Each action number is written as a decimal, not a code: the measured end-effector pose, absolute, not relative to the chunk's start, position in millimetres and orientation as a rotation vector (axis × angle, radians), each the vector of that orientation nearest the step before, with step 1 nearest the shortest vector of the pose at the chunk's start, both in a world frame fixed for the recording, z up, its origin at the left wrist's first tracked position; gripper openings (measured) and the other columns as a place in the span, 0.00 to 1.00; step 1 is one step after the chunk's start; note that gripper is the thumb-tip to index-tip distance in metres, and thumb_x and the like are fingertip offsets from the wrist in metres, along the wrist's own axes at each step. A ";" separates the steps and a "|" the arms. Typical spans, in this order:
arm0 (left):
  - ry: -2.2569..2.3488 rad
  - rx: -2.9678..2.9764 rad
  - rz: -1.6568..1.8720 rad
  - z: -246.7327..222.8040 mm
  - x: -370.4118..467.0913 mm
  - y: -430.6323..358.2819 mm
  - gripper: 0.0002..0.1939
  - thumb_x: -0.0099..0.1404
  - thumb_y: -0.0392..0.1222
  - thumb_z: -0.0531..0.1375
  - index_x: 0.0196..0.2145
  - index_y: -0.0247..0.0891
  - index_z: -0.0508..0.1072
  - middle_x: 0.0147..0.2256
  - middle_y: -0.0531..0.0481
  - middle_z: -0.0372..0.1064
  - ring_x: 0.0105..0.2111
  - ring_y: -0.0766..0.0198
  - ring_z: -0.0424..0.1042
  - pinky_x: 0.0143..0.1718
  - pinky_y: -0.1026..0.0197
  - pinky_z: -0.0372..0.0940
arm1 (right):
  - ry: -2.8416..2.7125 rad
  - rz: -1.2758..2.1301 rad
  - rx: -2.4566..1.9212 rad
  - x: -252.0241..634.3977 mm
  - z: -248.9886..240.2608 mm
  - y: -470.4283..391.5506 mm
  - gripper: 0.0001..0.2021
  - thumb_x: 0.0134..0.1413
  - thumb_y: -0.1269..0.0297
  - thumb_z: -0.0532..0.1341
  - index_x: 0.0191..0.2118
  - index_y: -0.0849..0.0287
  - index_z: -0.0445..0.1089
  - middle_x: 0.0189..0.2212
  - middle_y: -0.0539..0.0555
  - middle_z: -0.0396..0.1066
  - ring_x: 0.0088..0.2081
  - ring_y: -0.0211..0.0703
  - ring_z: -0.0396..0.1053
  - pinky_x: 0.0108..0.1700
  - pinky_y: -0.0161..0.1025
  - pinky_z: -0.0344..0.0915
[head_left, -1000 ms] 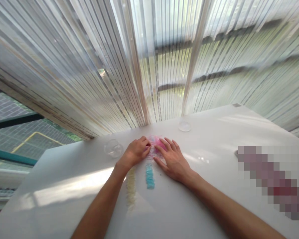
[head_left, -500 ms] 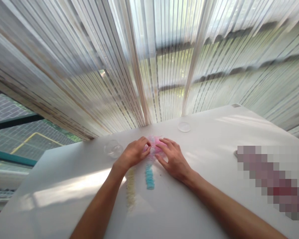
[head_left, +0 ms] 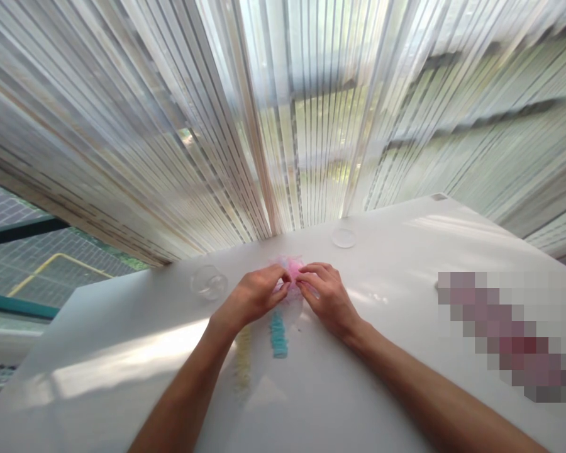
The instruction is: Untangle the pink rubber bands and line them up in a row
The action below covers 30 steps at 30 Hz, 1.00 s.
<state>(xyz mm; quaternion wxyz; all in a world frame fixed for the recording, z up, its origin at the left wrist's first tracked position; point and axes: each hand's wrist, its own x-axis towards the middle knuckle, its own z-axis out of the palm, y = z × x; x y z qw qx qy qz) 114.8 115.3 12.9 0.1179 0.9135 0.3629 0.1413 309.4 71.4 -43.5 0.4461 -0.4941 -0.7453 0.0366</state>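
We see a white table (head_left: 311,402). Along its far side we find a clear round bowl (head_left: 209,283), a stringy pink pile (head_left: 292,265) and a flat clear disc (head_left: 344,238). Nearer to us lie a crinkly blue strip (head_left: 278,336) and, left of it, a pale yellow one (head_left: 243,362). Something blurred out (head_left: 504,340) lies on the right.

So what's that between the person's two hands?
In the head view, a pink, stringy-looking bundle shows between the left hand and the right hand.
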 end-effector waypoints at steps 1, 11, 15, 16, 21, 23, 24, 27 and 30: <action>1.073 2.669 0.408 12.7 114.8 115.7 0.06 0.70 0.41 0.57 0.42 0.42 0.73 0.36 0.53 0.75 0.32 0.66 0.72 0.39 0.64 0.66 | -1.839 0.094 -1.227 309.4 -43.1 71.1 0.06 0.62 0.70 0.61 0.40 0.55 0.76 0.43 0.56 0.76 0.49 0.48 0.70 0.52 0.47 0.65; 1.077 2.664 0.391 11.5 114.5 115.8 0.06 0.70 0.42 0.57 0.41 0.42 0.73 0.35 0.53 0.75 0.31 0.65 0.72 0.37 0.64 0.65 | -1.828 0.112 -1.221 308.7 -41.6 70.3 0.06 0.63 0.68 0.62 0.40 0.55 0.77 0.41 0.56 0.77 0.47 0.49 0.71 0.50 0.48 0.66; 1.106 2.606 0.384 11.9 114.6 116.9 0.07 0.70 0.43 0.57 0.40 0.41 0.73 0.34 0.53 0.74 0.30 0.65 0.71 0.35 0.64 0.64 | -1.818 0.111 -1.207 309.0 -41.5 70.2 0.05 0.63 0.69 0.61 0.40 0.58 0.76 0.41 0.57 0.77 0.47 0.49 0.70 0.51 0.48 0.65; 1.107 2.589 0.388 12.2 114.7 117.0 0.07 0.69 0.43 0.57 0.40 0.41 0.74 0.34 0.53 0.74 0.30 0.65 0.71 0.35 0.64 0.64 | -1.822 0.112 -1.201 309.0 -41.3 70.0 0.05 0.63 0.68 0.62 0.42 0.58 0.75 0.42 0.57 0.77 0.47 0.50 0.70 0.51 0.48 0.65; 1.078 2.580 0.411 14.0 115.5 115.4 0.06 0.69 0.42 0.58 0.40 0.41 0.74 0.33 0.54 0.74 0.30 0.65 0.71 0.36 0.64 0.64 | -1.837 0.119 -1.195 308.8 -41.4 70.0 0.08 0.63 0.67 0.62 0.46 0.58 0.74 0.44 0.56 0.76 0.48 0.49 0.69 0.51 0.48 0.65; 1.057 2.606 0.414 14.1 115.8 114.6 0.06 0.69 0.41 0.58 0.41 0.40 0.74 0.34 0.53 0.74 0.30 0.65 0.71 0.36 0.64 0.65 | -1.832 0.122 -1.188 308.9 -42.4 70.5 0.05 0.62 0.68 0.63 0.43 0.57 0.75 0.42 0.56 0.76 0.47 0.49 0.69 0.50 0.47 0.65; 1.051 2.620 0.417 14.0 115.8 114.5 0.06 0.69 0.41 0.58 0.41 0.40 0.74 0.34 0.53 0.74 0.30 0.65 0.71 0.36 0.64 0.65 | -1.834 0.124 -1.181 309.1 -43.0 70.8 0.05 0.62 0.69 0.63 0.41 0.57 0.76 0.41 0.56 0.76 0.46 0.49 0.69 0.50 0.47 0.65; 1.048 2.636 0.442 12.6 115.0 116.4 0.06 0.70 0.40 0.58 0.41 0.40 0.74 0.36 0.52 0.76 0.31 0.65 0.72 0.37 0.64 0.66 | -1.829 0.124 -1.175 309.7 -44.6 71.8 0.04 0.60 0.70 0.64 0.39 0.57 0.76 0.39 0.56 0.76 0.44 0.49 0.69 0.48 0.47 0.65; 1.071 2.627 0.512 9.5 112.6 122.5 0.07 0.70 0.41 0.58 0.42 0.40 0.75 0.39 0.50 0.77 0.35 0.64 0.75 0.39 0.64 0.67 | -1.793 0.128 -1.190 310.5 -45.5 72.6 0.04 0.60 0.70 0.64 0.39 0.57 0.76 0.37 0.55 0.76 0.43 0.48 0.69 0.48 0.47 0.65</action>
